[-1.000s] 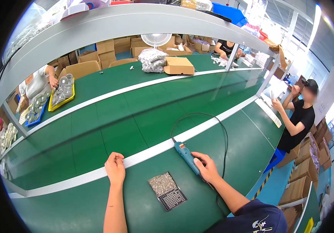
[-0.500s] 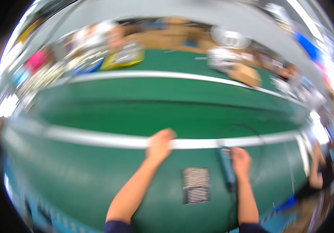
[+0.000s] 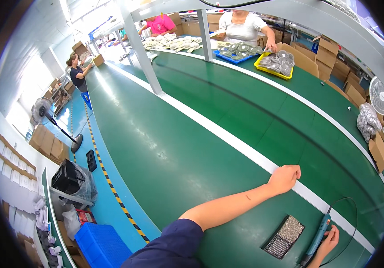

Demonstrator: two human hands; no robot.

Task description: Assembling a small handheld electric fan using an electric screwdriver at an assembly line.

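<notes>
My left hand (image 3: 284, 178) is closed in a loose fist at the white rail along the far edge of the near green table (image 3: 165, 178). Its fingertips are curled out of sight, so I cannot tell if anything is in them. At the lower right, my right hand (image 3: 329, 241) has its fingers curled against the teal body of an electric screwdriver (image 3: 320, 233), whose cord (image 3: 356, 210) loops off to the right. Between my forearms lies a black screw tray (image 3: 293, 243). Loose small screws (image 3: 292, 228) heap its far part, and rows fill the near part.
Beyond the rail runs a green conveyor belt (image 3: 245, 114). Across it, a person in white (image 3: 242, 27) reaches over a yellow tray (image 3: 285, 77) and a blue tray (image 3: 232, 60) of round grey parts. A metal post (image 3: 143, 53) rises from the rail. Blue crates (image 3: 102, 245) stand lower left.
My view has swung to the left, so the tray and screwdriver now sit farther right in the picture. Both hands keep about the same places, at the rail and the screwdriver.
</notes>
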